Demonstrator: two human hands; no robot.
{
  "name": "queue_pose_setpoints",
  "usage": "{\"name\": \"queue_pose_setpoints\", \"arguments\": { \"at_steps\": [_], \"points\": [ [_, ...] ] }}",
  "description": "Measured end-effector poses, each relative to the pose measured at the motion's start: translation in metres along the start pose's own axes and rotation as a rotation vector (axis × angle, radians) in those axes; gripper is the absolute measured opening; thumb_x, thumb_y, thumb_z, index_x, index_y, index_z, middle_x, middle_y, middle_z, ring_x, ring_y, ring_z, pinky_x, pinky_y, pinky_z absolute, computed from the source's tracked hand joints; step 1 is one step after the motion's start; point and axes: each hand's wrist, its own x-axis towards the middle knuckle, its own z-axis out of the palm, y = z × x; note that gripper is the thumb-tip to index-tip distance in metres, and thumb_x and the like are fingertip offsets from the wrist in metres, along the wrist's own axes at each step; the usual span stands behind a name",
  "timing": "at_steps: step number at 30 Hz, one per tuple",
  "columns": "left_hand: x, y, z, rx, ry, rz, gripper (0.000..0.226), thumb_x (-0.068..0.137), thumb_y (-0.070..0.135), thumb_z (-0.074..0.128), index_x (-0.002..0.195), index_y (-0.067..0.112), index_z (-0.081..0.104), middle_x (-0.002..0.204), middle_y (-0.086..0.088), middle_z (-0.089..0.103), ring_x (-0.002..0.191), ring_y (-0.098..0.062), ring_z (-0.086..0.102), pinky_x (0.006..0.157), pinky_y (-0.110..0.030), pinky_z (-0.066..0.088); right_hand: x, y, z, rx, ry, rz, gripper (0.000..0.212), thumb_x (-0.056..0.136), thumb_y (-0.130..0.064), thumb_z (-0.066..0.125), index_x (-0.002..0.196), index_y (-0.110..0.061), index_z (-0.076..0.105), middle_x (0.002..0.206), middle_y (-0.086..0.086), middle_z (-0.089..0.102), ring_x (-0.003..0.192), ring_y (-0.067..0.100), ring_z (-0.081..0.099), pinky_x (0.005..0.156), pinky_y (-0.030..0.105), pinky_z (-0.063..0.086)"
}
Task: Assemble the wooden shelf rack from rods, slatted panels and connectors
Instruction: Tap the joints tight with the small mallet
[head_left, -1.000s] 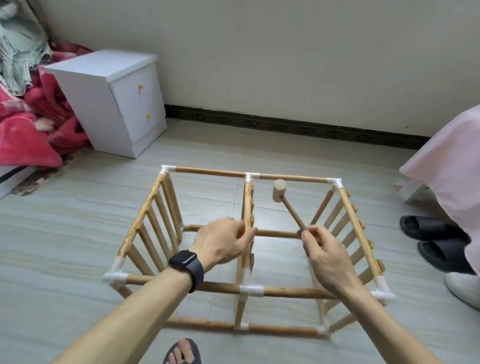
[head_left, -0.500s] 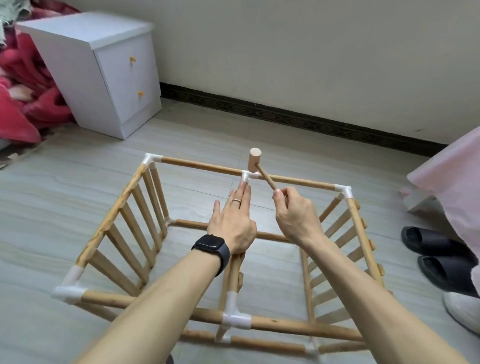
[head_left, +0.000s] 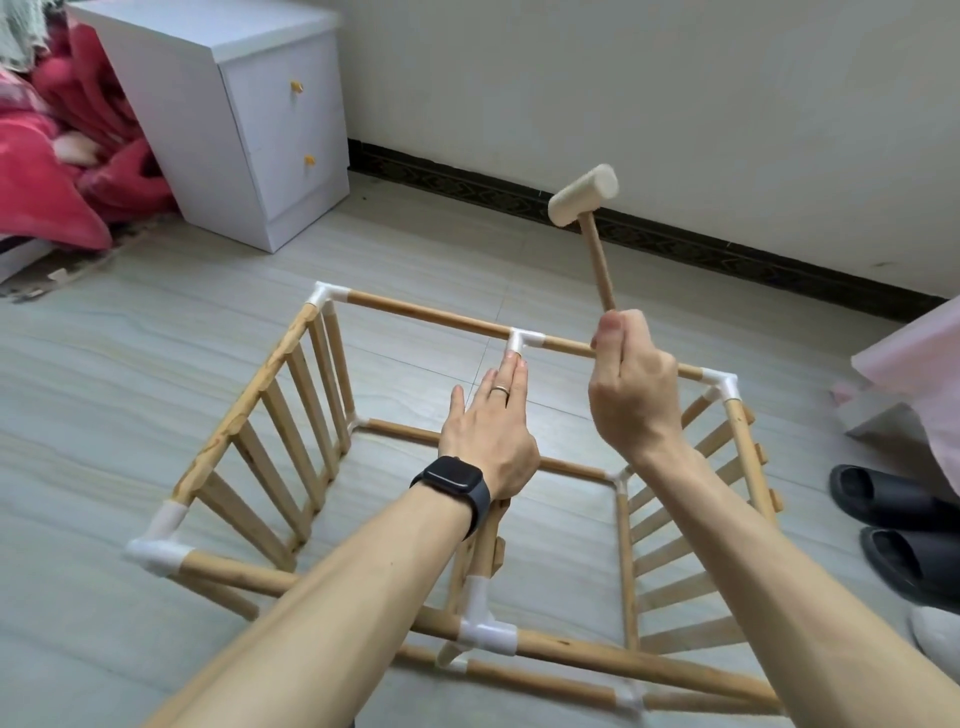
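The wooden shelf rack (head_left: 249, 415) lies on its side on the tiled floor, rods joined by white plastic connectors, with slatted panels at left, middle and right. My left hand (head_left: 493, 431) lies flat with fingers extended along the top of the middle panel, fingertips touching the far white T-connector (head_left: 524, 340). My right hand (head_left: 628, 395) grips the handle of a small wooden mallet (head_left: 584, 197), whose pale head is raised above and right of that connector. The middle panel is mostly hidden under my left forearm.
A white two-drawer cabinet (head_left: 249, 119) stands at the back left, beside red bedding (head_left: 47, 171). Black slippers (head_left: 893, 525) lie at the right edge, under a pink cloth (head_left: 919, 374). The wall and dark skirting run behind the rack.
My right hand has lifted the mallet from near the far connector to high above it. My left hand went from gripping the middle panel to lying flat on it.
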Motion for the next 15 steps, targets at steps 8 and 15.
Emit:
{"name": "queue_pose_setpoints", "arguments": {
  "at_steps": [8, 15],
  "points": [
    [0.000, 0.001, 0.001, 0.004, -0.012, -0.003, 0.084, 0.093, 0.013, 0.036, 0.159, 0.018, -0.016, 0.166, 0.005, -0.023, 0.156, -0.018, 0.000, 0.125, -0.052, 0.003, 0.002, 0.003, 0.002, 0.003, 0.002, 0.117, 0.042, 0.109, -0.039, 0.030, 0.086, -0.013, 0.054, 0.057, -0.001, 0.052, 0.044, 0.008, 0.046, 0.042, 0.034, 0.040],
    [-0.001, 0.001, 0.001, 0.002, -0.006, -0.002, 0.083, 0.094, 0.014, 0.036, 0.160, 0.017, -0.015, 0.166, 0.006, -0.024, 0.156, -0.018, 0.002, 0.125, -0.052, 0.005, -0.005, 0.012, 0.006, -0.329, -0.314, 0.263, 0.045, 0.106, -0.048, 0.025, 0.090, -0.019, 0.056, 0.076, 0.004, 0.063, 0.070, 0.029, 0.061, 0.066, 0.046, 0.051]
  ]
}}
